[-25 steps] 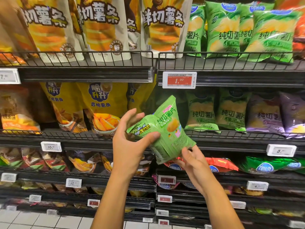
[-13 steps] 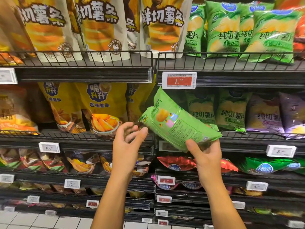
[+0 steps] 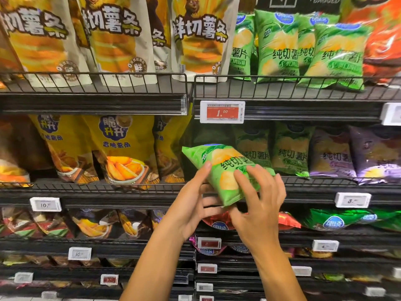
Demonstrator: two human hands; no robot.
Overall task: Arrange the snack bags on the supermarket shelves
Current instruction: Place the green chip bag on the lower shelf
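Observation:
A small green chip bag (image 3: 221,168) is held tilted in front of the middle shelf (image 3: 314,185), its printed front toward me and its top pointing up-left. My left hand (image 3: 193,205) grips its lower left edge, thumb on the front and fingers behind. My right hand (image 3: 260,198) grips the bag's lower right part, fingers curled over the front. Directly behind the bag, the shelf has a dark gap left of a row of matching green bags (image 3: 288,151).
Purple bags (image 3: 329,157) follow the green row to the right. Yellow wedge-chip bags (image 3: 121,148) fill the same shelf's left half. Tall beige fry bags (image 3: 121,38) and green bags (image 3: 280,42) stand above. A red price tag (image 3: 222,111) hangs overhead. Wire rails front each shelf.
The bag was turned from its back to its printed front and brought lower, toward the shelf gap. My right hand shifted from its lower end onto its front; the left hand moved under it.

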